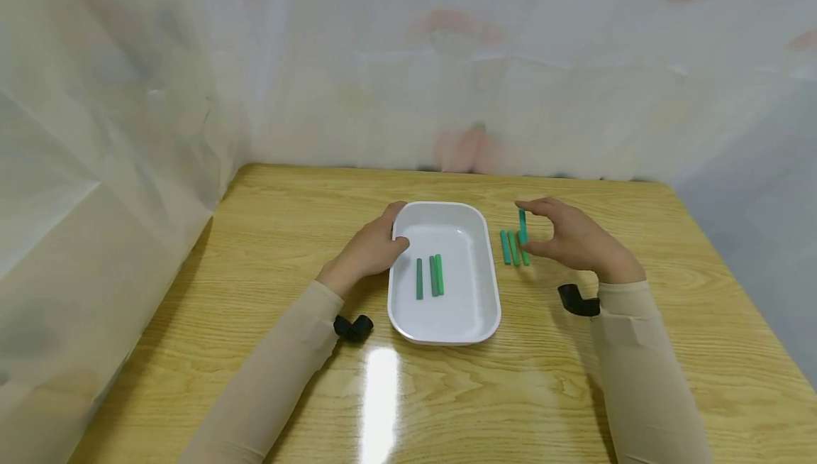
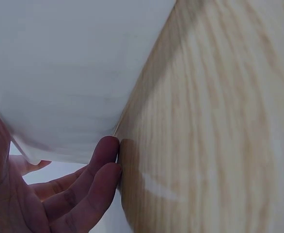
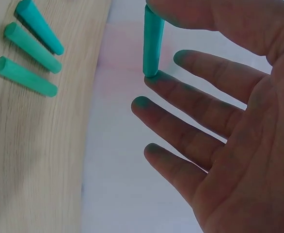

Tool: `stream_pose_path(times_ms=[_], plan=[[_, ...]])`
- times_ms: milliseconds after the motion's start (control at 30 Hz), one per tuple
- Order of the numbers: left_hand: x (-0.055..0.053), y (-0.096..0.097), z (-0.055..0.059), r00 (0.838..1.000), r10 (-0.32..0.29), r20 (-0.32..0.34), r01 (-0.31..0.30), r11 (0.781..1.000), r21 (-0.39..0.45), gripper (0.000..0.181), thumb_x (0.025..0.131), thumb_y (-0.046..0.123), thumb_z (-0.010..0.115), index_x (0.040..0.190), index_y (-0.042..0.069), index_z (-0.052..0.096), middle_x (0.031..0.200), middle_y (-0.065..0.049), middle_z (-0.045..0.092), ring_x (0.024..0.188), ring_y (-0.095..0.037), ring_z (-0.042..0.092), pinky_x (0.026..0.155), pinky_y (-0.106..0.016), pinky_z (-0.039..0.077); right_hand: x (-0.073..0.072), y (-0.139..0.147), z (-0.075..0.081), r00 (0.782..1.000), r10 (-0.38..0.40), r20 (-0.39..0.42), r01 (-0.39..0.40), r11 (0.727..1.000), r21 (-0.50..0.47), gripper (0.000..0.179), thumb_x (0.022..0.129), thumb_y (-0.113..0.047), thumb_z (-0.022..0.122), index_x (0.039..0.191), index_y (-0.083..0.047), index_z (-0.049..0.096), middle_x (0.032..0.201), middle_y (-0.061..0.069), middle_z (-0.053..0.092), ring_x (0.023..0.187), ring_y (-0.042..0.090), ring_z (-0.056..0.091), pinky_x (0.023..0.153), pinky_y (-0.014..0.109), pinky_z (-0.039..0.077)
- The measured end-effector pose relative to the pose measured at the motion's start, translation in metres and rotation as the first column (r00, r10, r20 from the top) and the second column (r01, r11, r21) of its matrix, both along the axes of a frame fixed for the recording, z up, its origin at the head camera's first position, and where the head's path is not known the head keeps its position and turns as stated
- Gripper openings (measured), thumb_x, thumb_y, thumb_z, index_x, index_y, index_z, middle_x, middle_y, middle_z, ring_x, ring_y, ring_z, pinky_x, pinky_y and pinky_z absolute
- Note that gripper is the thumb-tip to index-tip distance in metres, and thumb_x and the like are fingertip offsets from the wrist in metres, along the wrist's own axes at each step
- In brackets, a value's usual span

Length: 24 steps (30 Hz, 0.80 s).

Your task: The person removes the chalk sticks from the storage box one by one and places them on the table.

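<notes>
My right hand [image 1: 577,240] pinches a teal chalk stick [image 3: 153,42] by its two ends, thumb at one end and a fingertip at the other. Green smudges mark its fingertips. Below it on the table lie three more sticks side by side: a teal chalk [image 1: 505,247] and two green chalks [image 3: 33,47]. My left hand [image 1: 370,244] grips the left side of a white tray [image 1: 469,272], thumb over the rim and fingers against the outer wall. Inside the tray lie two dark green chalks [image 1: 419,279] and one brighter green chalk [image 1: 440,274].
A wood-grain table [image 1: 306,201] carries everything. Pale patterned sheeting [image 1: 351,81] hangs behind it and along the left. Black wrist mounts [image 1: 353,328] sit at both forearms. A bright reflection lies on the table in front of the tray.
</notes>
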<state>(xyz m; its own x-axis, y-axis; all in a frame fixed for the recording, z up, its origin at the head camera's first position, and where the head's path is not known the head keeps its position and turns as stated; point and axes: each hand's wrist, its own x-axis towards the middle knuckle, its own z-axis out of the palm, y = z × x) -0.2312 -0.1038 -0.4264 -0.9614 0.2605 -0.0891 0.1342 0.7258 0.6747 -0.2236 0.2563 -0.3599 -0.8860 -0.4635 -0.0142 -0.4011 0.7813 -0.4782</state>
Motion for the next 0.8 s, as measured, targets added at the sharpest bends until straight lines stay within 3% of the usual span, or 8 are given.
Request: stream_pose_path(times_ms=[267, 800], plan=[[-0.001, 0.001, 0.000, 1.000, 0.000, 0.009, 0.000, 1.000, 0.001, 0.073, 0.099, 0.027, 0.052, 0.165, 0.027, 0.021, 0.153, -0.008, 0.053, 0.110, -0.025, 0.067, 0.090, -0.043, 0.059, -0.002, 0.005, -0.002, 0.999, -0.019, 0.040, 0.020, 1.000, -0.017, 0.073, 0.092, -0.019, 0.076, 0.157, -0.011, 0.044, 0.159, 0.021, 0.043, 0.145, 0.045, 0.041, 0.112, 0.066, 0.038], [0.000, 0.001, 0.001, 1.000, 0.003, 0.012, -0.003, 1.000, -0.001, 0.073, 0.099, 0.028, 0.052, 0.165, 0.027, 0.021, 0.153, -0.009, 0.053, 0.112, -0.026, 0.066, 0.094, -0.045, 0.058, -0.007, 0.012, -0.009, 0.991, -0.042, 0.128, 0.041, 0.999, 0.005, 0.076, 0.091, -0.018, 0.076, 0.158, -0.009, 0.042, 0.162, 0.023, 0.039, 0.148, 0.048, 0.035, 0.114, 0.067, 0.035]])
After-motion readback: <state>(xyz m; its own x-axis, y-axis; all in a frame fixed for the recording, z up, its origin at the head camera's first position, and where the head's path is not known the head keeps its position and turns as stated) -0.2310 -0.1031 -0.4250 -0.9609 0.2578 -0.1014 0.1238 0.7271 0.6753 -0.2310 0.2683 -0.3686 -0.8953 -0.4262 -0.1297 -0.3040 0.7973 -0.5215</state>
